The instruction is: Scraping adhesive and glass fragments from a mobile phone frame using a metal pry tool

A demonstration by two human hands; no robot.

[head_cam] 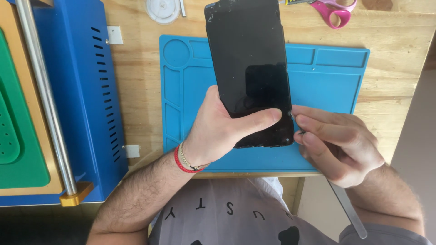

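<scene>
Wooden worktop [399, 59] carries a blue silicone mat [327, 77], with a blue machine [81, 90] at the left and pink scissors [336, 11] cut off by the top edge. Above the mat, the left hand [213, 134] clasps a black phone [250, 68] by its lower end, thumb across the glass. Its glossy screen looks scuffed near the top corner, and its long axis runs away from the person, tilted slightly left. The right hand [338, 145] pinches what seems a thin metal tool [347, 206] at the phone's lower right edge, its tip hidden.

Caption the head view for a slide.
Left hand holds a black phone over a blue mat; right hand works its edge.
</scene>
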